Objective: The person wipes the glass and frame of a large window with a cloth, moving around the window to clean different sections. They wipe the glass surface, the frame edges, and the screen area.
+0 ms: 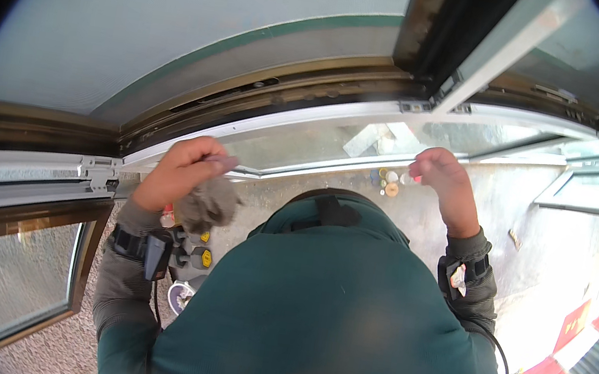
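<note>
In my left hand (178, 170) a crumpled grey-brown cloth (210, 206) hangs below curled fingers. That hand is by the left end of a white-framed window sash (331, 164), which lies across in front of me. My right hand (443, 187) is raised near the same sash farther right, its fingers bent inward. Whether it touches the sash edge or pinches something small cannot be made out. Beyond the sash runs a dark brown window frame (291, 85) with a large insect screen (214, 20) above it.
A brown-framed open sash (19, 262) stands at the left. Dumbbells (200, 257) and a white bucket (179, 295) are on the floor below. Several small round lids or jars (391, 188) lie by the wall. A white mullion (511, 50) rises at the upper right.
</note>
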Motion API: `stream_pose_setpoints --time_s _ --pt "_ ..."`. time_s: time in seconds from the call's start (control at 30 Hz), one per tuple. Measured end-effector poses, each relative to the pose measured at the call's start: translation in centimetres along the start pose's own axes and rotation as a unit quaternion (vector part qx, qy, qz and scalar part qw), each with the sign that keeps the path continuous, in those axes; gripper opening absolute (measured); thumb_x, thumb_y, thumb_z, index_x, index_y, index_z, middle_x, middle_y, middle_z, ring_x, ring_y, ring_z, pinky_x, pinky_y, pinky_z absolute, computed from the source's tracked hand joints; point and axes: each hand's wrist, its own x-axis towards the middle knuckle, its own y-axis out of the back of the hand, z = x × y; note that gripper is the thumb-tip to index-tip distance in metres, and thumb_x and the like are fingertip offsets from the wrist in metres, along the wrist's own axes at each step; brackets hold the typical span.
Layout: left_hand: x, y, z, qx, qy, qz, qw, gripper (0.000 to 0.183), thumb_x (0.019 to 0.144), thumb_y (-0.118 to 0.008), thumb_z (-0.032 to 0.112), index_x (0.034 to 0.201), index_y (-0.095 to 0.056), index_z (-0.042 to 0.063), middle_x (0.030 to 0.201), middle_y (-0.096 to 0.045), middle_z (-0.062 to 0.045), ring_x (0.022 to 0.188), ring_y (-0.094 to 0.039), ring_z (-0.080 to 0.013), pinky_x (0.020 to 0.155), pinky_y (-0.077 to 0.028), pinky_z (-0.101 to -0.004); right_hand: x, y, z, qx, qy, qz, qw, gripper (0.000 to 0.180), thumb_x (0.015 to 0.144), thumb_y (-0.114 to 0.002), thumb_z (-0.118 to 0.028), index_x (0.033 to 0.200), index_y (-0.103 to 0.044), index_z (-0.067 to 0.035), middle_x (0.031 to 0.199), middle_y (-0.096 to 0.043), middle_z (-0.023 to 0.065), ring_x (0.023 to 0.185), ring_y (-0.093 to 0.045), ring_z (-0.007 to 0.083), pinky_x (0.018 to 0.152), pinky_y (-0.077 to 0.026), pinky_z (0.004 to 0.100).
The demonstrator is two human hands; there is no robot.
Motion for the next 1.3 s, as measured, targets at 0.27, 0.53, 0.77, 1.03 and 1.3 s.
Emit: stream_pose_setpoints --time_s 0.27,0.53,0.77,1.03,1.3 --pt "4.6 -6.7 6.2 -0.222 -0.220 -0.159 0.937 0.019 0.101 -0.055 0.011 0.118 -0.054 0.003 0.119 -0.061 -0.006 0.109 -0.058 -0.0130 0.095 -0.046 -0.0309 4.1 -10.1 -4.6 -0.236 0.166 -0.284 0.914 0.054 0.087 -0.081 -0.030 0.130 -0.061 -0.006 0.122 -0.066 0.0110 0.118 -0.062 0.0247 0.098 -0.049 0.0368" --pt "4.0 -6.3 0.6 -0.361 -0.255 0.000 0.897 0.022 0.102 -0.054 0.011 0.122 -0.056 0.004 0.121 -0.063 -0.011 0.116 -0.061 -0.0240 0.107 -0.046 -0.0420 4.8 -6.6 -5.1 -0.409 0.016 -0.347 0.844 0.060 0.078 -0.082 -0.039 0.117 -0.065 0.003 0.106 -0.070 0.0253 0.099 -0.068 0.0389 0.090 -0.052 0.0408" --pt "2.5 -4.0 -6.7 -0.524 -0.250 0.207 0.788 0.031 0.105 -0.047 0.009 0.135 -0.050 0.004 0.124 -0.063 -0.012 0.125 -0.059 -0.0315 0.114 -0.043 -0.0488 4.6 -5.8 -3.7 -0.395 -0.087 -0.370 0.836 0.068 0.078 -0.082 -0.040 0.127 -0.062 0.003 0.115 -0.070 0.0203 0.105 -0.066 0.0314 0.096 -0.049 0.0379" --pt "2.7 -2.5 -7.7 0.174 -0.229 0.467 0.836 0.012 0.094 -0.064 -0.001 0.105 -0.062 0.003 0.108 -0.065 -0.009 0.093 -0.066 -0.0245 0.087 -0.055 -0.0327 6.7 -9.3 -3.2 -0.348 0.098 -0.350 0.864 0.060 0.084 -0.080 -0.029 0.134 -0.059 -0.003 0.121 -0.062 0.0155 0.112 -0.061 0.0304 0.100 -0.047 0.0365" --pt "2.9 -2.9 -3.2 0.282 -0.232 0.256 0.895 0.024 0.079 -0.060 -0.009 0.099 -0.062 0.003 0.111 -0.065 -0.014 0.091 -0.066 -0.0345 0.080 -0.054 -0.0396 5.9 -8.1 -0.9 -0.382 0.078 -0.311 0.867 0.056 0.084 -0.079 -0.028 0.132 -0.063 -0.004 0.117 -0.064 0.0165 0.111 -0.062 0.0333 0.099 -0.048 0.0393"
